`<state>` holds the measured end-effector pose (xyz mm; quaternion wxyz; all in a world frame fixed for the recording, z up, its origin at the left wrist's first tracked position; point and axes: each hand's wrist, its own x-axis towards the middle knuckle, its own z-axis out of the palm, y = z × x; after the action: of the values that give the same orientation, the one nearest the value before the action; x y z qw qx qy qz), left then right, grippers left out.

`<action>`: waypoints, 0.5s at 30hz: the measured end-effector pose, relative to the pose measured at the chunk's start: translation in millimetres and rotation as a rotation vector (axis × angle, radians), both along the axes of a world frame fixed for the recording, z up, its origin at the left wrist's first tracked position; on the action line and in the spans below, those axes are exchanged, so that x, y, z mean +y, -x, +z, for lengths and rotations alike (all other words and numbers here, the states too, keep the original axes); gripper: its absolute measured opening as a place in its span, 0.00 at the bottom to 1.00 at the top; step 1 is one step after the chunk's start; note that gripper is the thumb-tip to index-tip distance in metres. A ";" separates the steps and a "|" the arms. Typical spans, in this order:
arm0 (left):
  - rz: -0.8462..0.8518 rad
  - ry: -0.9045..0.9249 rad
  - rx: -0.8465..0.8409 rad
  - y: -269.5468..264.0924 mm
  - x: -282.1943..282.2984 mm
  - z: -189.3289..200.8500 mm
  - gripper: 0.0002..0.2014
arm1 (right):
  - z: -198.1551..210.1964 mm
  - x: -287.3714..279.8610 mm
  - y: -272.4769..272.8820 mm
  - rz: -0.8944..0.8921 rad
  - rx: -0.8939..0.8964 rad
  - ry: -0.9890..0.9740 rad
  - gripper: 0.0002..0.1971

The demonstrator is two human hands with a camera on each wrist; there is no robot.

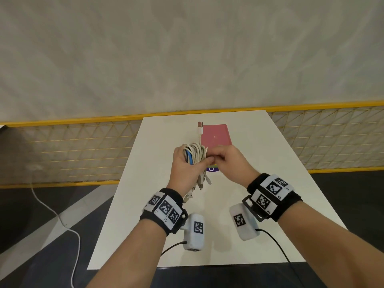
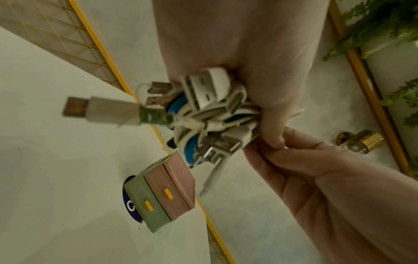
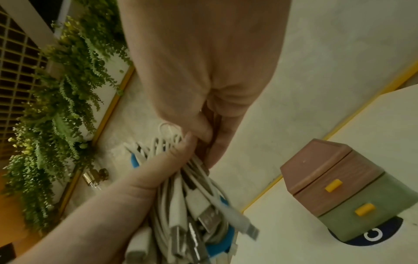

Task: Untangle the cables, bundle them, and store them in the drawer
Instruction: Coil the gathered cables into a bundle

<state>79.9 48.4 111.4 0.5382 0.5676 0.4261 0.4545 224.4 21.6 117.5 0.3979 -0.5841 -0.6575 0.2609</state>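
A bundle of white cables [image 1: 195,156] with one blue strand is held above the white table [image 1: 259,183], my left hand [image 1: 187,165] gripping its middle. Several USB plugs hang below the fist, and one plug [image 1: 200,127] sticks up on a loose end. My right hand [image 1: 220,159] pinches a strand at the bundle's right side, touching the left thumb. The left wrist view shows the plugs [image 2: 210,107] fanned out of the fist. A small drawer unit [image 3: 339,192], pink above and green below with yellow handles, stands shut on the table behind the hands.
The drawer unit [image 1: 216,135] sits on a round blue sticker [image 1: 212,169] marked C. A yellow-framed mesh fence [image 1: 83,150] runs behind the table. A white cord [image 1: 52,213] trails on the dark floor at left. Green plants [image 3: 56,107] and a brass object [image 2: 359,141] are off the table.
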 end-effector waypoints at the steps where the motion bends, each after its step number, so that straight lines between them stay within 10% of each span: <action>1: -0.003 0.001 0.001 2.3 1.8 -1.6 0.17 | -0.8 0.6 1.0 0.041 0.035 0.040 0.19; 6: -0.043 0.000 0.102 11.7 10.6 -13.1 0.14 | -5.6 3.2 -3.5 0.151 0.245 0.230 0.22; 11: 0.001 -0.011 0.239 18.8 27.1 -24.5 0.10 | -23.0 4.8 -24.2 -0.209 -0.088 0.050 0.17; 15: 0.003 -0.006 0.405 19.9 51.1 -34.6 0.09 | -42.4 9.1 -60.4 -0.422 -0.003 0.089 0.14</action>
<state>59.9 99.5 76.8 0.4389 0.6484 0.5252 0.3333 284.8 30.7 75.1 0.4166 -0.7263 -0.5089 0.1996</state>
